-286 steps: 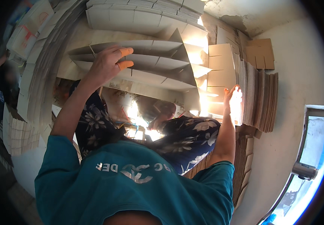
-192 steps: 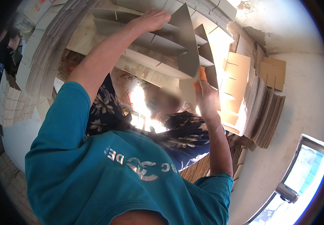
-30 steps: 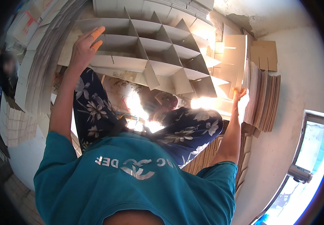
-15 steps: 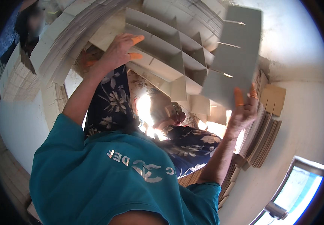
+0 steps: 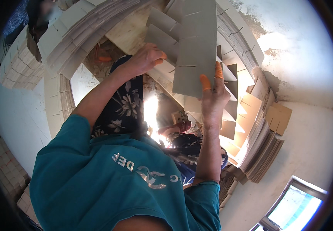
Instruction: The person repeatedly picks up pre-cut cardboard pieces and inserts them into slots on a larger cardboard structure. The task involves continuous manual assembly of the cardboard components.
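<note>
My right hand [image 5: 215,96], with orange finger cots on thumb and forefinger, grips the lower end of a grey slotted cardboard strip [image 5: 195,46]. The strip stands up and away from me, its cut slits along the left edge. Behind it is a partly assembled cardboard divider grid [image 5: 162,29], its crossed strips forming open cells; the strip hides its middle. My left hand [image 5: 150,58], also with orange finger cots, is at the grid's near left side. Its fingers are curled together at the edge of a strip, and what lies between them is hard to see.
Tall stacks of slotted cardboard strips [image 5: 83,32] stand at the far left, with another stack [image 5: 261,156] by the wall at right. A window [image 5: 295,204] is at lower right. Part of another person [image 5: 39,15] shows at the upper left.
My right hand has carried the grey strip leftward, over the grid. My left hand has moved right and down, and its fingers have drawn together. The view has shifted slightly.
</note>
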A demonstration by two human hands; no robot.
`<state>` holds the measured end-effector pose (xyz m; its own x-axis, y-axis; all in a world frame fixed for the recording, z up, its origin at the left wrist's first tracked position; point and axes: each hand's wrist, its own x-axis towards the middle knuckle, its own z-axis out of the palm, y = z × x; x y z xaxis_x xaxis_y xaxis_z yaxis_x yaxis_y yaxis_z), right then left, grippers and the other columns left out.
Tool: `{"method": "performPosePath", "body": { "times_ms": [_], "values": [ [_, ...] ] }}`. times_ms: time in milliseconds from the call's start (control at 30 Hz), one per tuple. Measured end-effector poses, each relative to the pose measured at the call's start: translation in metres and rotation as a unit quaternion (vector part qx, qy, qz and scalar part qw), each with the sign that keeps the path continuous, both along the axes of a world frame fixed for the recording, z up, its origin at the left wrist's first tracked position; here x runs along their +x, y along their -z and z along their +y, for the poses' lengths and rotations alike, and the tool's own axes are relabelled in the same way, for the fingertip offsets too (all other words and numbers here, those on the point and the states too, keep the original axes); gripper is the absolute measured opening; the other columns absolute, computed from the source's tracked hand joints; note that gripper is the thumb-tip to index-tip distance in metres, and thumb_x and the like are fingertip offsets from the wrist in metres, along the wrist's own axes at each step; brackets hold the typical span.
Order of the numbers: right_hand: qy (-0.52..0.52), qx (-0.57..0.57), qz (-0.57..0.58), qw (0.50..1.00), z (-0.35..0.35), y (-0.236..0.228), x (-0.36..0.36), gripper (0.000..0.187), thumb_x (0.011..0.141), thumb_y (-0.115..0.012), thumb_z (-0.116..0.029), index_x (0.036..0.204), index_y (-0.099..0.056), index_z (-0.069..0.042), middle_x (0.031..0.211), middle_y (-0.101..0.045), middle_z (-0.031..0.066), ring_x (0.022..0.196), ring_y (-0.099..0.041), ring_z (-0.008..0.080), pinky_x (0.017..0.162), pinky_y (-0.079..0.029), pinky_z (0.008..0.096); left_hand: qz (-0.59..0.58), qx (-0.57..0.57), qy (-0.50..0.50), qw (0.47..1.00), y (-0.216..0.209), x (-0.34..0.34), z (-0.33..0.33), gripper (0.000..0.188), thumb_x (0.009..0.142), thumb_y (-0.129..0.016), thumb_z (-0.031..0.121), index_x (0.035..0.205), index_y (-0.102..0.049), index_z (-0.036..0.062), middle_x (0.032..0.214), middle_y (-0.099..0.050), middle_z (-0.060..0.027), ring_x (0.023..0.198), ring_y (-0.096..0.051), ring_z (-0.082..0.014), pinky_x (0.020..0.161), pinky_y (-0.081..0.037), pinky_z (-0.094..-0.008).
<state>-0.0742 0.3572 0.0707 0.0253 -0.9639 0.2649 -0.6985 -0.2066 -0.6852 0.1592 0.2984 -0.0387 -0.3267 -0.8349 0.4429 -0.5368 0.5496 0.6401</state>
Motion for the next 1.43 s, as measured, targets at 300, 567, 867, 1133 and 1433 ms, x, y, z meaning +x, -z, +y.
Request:
{"method": "performPosePath", "body": {
  "times_ms": [300,567,867,1133,1433],
  "values": [
    [-0.048,-0.018,-0.030,0.998,-0.007,-0.008,0.004,0.043,0.086,-0.062,-0.001,0.129,-0.054,-0.002,0.063,-0.056,0.0107,0.052,-0.049,0.0108,0.051,-0.043,0.0224,0.021,-0.039,-0.009,0.999,0.002,-0.001,0.001,0.013,0.077,-0.067,0.007,0.089,-0.067,0.0006,0.075,-0.061,-0.0140,0.083,-0.057,-0.0320,0.078,-0.045,-0.0409],
    [-0.110,0.010,0.017,0.994,-0.018,0.014,0.010,0.048,0.088,-0.059,-0.002,0.135,-0.049,-0.004,0.059,-0.053,-0.0001,0.045,-0.042,0.0049,0.041,-0.037,0.0225,0.023,-0.037,0.011,0.999,0.007,-0.002,-0.006,0.013,0.074,-0.069,0.003,0.086,-0.067,-0.0012,0.073,-0.061,-0.0159,0.078,-0.057,-0.0332,0.074,-0.045,-0.0416],
    [-0.157,0.049,0.022,0.986,-0.038,0.029,0.008,0.050,0.089,-0.056,-0.001,0.137,-0.045,-0.003,0.057,-0.050,0.0028,0.044,-0.041,0.0065,0.041,-0.036,0.0241,0.015,-0.018,-0.001,1.000,0.002,-0.007,-0.012,0.013,0.072,-0.069,0.005,0.084,-0.068,0.0004,0.070,-0.059,-0.0166,0.073,-0.058,-0.0334,0.073,-0.046,-0.0416],
    [-0.140,-0.015,0.086,0.986,-0.023,0.039,0.018,0.050,0.087,-0.057,0.000,0.135,-0.045,-0.001,0.059,-0.050,0.0153,0.046,-0.050,0.0178,0.046,-0.042,0.0313,0.025,0.007,-0.002,1.000,0.003,-0.007,-0.014,0.016,0.071,-0.068,0.003,0.086,-0.069,0.0004,0.073,-0.062,-0.0190,0.074,-0.060,-0.0344,0.075,-0.048,-0.0419],
    [-0.167,0.016,0.122,0.978,-0.046,0.041,0.015,0.052,0.081,-0.059,0.004,0.132,-0.047,0.001,0.069,-0.059,0.0226,0.062,-0.065,0.0338,0.052,-0.047,0.0365,0.011,0.045,-0.009,0.999,0.006,-0.009,-0.020,0.017,0.072,-0.069,0.006,0.088,-0.069,0.0010,0.076,-0.063,-0.0188,0.079,-0.062,-0.0335,0.079,-0.047,-0.0411]
  ]
}}
